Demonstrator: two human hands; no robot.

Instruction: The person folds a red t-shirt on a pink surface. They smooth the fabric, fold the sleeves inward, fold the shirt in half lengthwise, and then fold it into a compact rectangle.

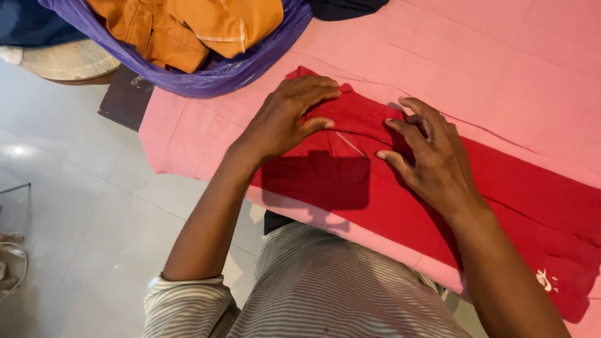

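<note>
A red garment with a small white emblem near one corner lies flat across the pink-covered surface. My left hand rests palm down on the garment's left end, fingers spread toward its top edge. My right hand presses on the cloth a little to the right, fingers bent and fingertips touching the fabric. A fold line runs between the two hands. Neither hand grips the cloth.
A purple bag holding orange clothes sits at the surface's far left corner. A dark cloth lies at the top edge. Pale tiled floor is on the left, with a dark mat beside the bag.
</note>
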